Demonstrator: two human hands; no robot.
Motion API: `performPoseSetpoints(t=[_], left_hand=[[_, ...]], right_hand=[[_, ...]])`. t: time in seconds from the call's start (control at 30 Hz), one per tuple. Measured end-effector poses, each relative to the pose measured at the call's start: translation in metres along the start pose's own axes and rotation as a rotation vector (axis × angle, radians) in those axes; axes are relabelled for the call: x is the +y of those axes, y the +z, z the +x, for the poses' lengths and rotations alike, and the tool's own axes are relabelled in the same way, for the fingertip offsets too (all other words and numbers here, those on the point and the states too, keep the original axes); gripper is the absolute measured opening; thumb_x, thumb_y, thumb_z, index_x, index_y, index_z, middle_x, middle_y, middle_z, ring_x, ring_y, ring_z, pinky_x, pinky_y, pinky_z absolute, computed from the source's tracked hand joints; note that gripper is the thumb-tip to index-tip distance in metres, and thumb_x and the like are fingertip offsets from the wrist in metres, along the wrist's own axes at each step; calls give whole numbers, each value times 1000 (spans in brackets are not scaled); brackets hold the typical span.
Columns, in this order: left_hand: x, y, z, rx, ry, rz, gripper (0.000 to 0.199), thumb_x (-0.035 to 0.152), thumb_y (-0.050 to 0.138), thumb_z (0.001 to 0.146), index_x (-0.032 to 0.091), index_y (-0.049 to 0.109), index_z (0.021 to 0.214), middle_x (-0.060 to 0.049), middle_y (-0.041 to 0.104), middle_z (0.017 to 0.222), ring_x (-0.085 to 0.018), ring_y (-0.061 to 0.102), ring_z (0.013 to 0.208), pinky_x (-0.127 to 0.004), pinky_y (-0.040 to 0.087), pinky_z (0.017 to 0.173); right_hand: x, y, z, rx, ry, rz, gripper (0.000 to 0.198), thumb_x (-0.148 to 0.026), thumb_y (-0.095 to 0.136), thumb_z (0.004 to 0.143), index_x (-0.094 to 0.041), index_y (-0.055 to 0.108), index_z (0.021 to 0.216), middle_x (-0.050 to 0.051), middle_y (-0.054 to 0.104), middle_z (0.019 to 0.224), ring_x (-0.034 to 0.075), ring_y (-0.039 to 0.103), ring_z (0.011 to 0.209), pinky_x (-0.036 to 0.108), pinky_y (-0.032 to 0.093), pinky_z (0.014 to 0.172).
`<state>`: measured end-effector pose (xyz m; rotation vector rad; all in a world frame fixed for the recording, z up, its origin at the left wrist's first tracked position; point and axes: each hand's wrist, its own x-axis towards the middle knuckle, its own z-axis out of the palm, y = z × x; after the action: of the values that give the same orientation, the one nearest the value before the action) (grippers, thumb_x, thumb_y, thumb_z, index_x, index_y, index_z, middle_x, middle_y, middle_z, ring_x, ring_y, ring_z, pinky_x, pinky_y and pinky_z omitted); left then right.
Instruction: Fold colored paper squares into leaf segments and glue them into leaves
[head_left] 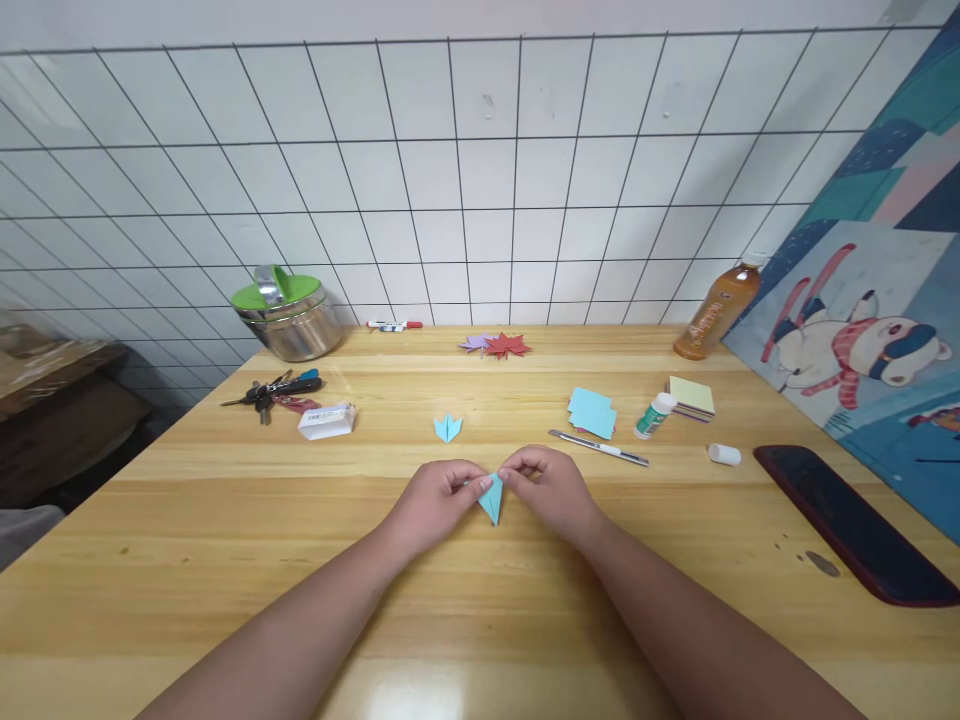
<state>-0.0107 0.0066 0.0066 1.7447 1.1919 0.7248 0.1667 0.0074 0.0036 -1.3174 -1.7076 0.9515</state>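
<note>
Between my two hands is a small folded piece of light blue paper (492, 500), its point aimed down toward me. My left hand (444, 500) pinches its upper left side between thumb and fingers. The fingertips of my right hand (549, 490) are closed at its upper right corner. Beyond my hands lies a folded light blue paper piece with several points (448, 428). A silver utility knife (598, 447) rests past my right hand, with a stack of light blue paper squares (592, 412) just behind it.
Red (508, 346) and purple folded paper shapes lie near the wall. A glue stick (655, 415), its white cap (724, 455), a sticky-note pad (691, 398), a bottle (718, 308) and a phone (855, 525) are rightward. Leftward are keys (274, 390), a white box (327, 421) and a pot (289, 315).
</note>
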Motion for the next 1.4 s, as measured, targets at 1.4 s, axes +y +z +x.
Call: performPoseSetpoints(t=[1.4], left_hand=[[-4,2,5,45,-160,-419,29,41,66,69,12,64,76,-2,63,66,-12,58,62,-24,47,63]], right_hand=[[-1,2,-2,-129,39,28,15,-31,54,77,-17,61,78,0,62,71,11,54,64,22,42,60]])
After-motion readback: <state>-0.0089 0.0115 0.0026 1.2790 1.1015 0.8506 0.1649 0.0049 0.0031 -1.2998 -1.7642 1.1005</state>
